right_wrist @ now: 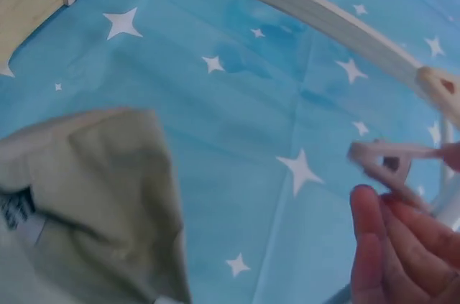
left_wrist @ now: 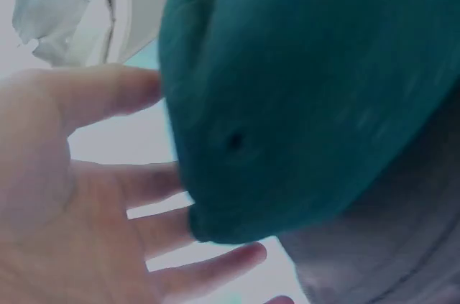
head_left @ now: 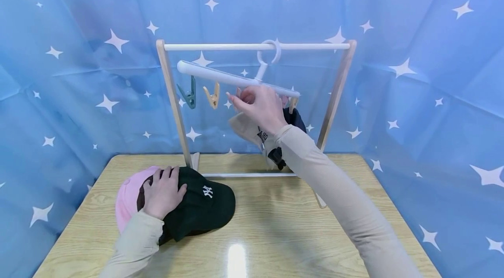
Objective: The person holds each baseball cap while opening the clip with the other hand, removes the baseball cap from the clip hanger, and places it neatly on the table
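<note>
My left hand rests with spread fingers on a dark green cap with a white monogram. In the left wrist view its fingertips touch the edge of that cap. A pink cap lies behind it. Up at the white hanger, my right hand pinches a pale clothespin between thumb and fingers. Below that hand hangs a beige cap with dark lettering, partly hidden by my wrist. A navy cap hangs behind it.
The tilted hanger hooks over the white top bar of a wooden-legged rack. A green clothespin, a yellowish clothespin and a wooden clothespin hang on it. The rack stands on a wood-grain table before a starry blue curtain.
</note>
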`<state>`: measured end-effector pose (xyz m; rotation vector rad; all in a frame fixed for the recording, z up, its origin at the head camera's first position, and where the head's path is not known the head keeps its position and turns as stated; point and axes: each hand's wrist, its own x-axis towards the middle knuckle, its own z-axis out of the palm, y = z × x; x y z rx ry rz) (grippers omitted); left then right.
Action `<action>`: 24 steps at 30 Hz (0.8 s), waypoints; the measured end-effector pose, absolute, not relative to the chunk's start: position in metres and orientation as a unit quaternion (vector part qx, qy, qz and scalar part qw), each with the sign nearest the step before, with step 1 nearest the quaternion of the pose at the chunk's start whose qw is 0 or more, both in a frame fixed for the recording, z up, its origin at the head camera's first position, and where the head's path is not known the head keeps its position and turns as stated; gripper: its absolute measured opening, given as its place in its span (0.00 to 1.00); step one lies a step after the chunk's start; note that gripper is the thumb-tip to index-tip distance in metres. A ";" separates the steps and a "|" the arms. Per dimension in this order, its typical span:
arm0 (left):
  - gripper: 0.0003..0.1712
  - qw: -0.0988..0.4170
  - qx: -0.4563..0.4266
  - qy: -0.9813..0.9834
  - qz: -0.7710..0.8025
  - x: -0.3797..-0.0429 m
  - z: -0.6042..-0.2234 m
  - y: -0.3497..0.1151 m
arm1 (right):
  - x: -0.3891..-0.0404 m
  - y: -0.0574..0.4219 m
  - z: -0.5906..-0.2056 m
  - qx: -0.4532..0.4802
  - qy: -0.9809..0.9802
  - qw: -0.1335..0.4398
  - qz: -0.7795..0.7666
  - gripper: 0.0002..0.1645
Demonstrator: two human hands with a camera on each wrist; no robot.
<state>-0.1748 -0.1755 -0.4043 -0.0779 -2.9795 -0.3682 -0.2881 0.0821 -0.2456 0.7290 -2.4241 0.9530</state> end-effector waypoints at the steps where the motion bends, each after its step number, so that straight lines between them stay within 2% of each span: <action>1: 0.31 0.060 -0.023 -0.991 -0.121 -0.175 -0.406 -0.176 | -0.288 0.083 -0.246 0.259 -0.876 0.214 0.347 0.17; 5: 0.32 0.035 -0.019 -0.992 -0.122 -0.176 -0.409 -0.179 | -0.292 0.097 -0.245 0.237 -0.876 0.211 0.364 0.12; 13: 0.33 0.024 -0.020 -0.991 -0.130 -0.177 -0.406 -0.179 | -0.316 0.139 -0.255 0.186 -0.879 0.301 0.320 0.08; 20: 0.33 0.027 -0.029 -0.990 -0.138 -0.173 -0.401 -0.173 | -0.337 0.163 -0.272 0.193 -0.905 0.264 0.272 0.26; 24: 0.31 0.066 -0.046 -0.988 -0.130 -0.172 -0.397 -0.166 | -0.347 0.172 -0.281 0.197 -0.917 0.249 0.242 0.26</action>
